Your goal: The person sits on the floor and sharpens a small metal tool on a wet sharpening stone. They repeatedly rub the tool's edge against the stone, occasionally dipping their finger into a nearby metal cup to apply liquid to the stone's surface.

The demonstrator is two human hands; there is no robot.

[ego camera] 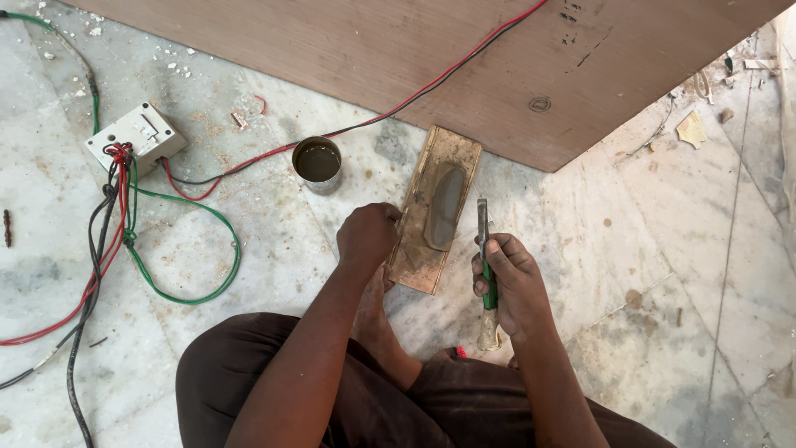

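Brown trousers are filling the near edge of the view; the person is squatting on a marble floor, a bare foot tucked under the left forearm.

Right hand is wrapping around the green handle of a chisel, fingers clenched, index finger lying along the shank. The blade is pointing away from the body, its tip resting just beside the right edge of the sharpening stone, not on it. Left hand is curled into a fist and pressing on the near left corner of the wooden block that carries the stone; it is grasping nothing, only steadying.

The stone's face is looking dark and worn hollow at the middle, possibly wet.

Judgement: the sharpening is sitting at a pause between strokes, with the tool off the stone. Going on would call for laying the bevel flat on the grey face while the block is being held down.

Farther out, a small metal tin of dark liquid is standing left of the block. A white switch box with red, green and black wires is lying well to the left. A plywood sheet is covering the far floor.
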